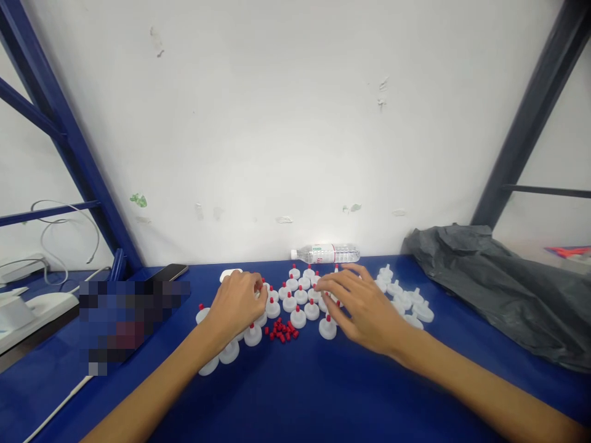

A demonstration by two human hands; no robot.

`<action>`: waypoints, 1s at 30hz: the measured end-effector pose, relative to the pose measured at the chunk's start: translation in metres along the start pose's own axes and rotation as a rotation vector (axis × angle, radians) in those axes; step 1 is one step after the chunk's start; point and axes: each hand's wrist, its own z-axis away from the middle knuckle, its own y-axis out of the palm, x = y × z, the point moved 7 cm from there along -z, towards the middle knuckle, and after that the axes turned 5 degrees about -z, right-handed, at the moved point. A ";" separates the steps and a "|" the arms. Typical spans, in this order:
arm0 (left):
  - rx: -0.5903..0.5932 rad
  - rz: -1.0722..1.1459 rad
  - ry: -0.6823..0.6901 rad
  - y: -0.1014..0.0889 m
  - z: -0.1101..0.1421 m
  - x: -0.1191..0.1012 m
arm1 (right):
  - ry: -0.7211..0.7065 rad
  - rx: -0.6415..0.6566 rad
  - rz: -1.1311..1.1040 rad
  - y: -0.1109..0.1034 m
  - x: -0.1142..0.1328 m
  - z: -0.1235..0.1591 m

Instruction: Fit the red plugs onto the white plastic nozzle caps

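Note:
Several white round plastic caps [298, 318] with small red plugs on top stand in a cluster on the blue table [295, 394]. A small heap of loose red plugs [282, 330] lies just in front of them. More white caps without red plugs [406, 301] lie to the right. My left hand [235, 303] rests over the left side of the cluster with its fingers curled at a capped piece; what they pinch is hidden. My right hand [360, 304] hovers over the right side, fingers bent and partly spread above the caps.
A clear water bottle [325, 253] lies on its side against the white wall. A dark phone [170, 272] lies at the left, near cables and a white power strip [28, 307]. A crumpled grey plastic bag [498, 283] fills the right. Blue shelf posts rise at both sides.

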 end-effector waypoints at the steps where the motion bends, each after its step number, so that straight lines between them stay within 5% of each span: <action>1: -0.008 0.005 0.005 -0.002 0.000 -0.001 | 0.037 0.004 0.038 -0.001 -0.008 -0.001; 8: -0.176 0.133 0.303 -0.018 0.008 -0.026 | 0.245 0.311 0.501 -0.007 -0.076 0.001; 14: -0.130 0.173 0.479 -0.013 0.016 -0.038 | 0.404 0.471 0.658 -0.005 -0.115 0.020; 30: -0.017 0.161 0.531 -0.002 0.025 -0.042 | 0.448 0.511 0.523 0.018 -0.122 0.031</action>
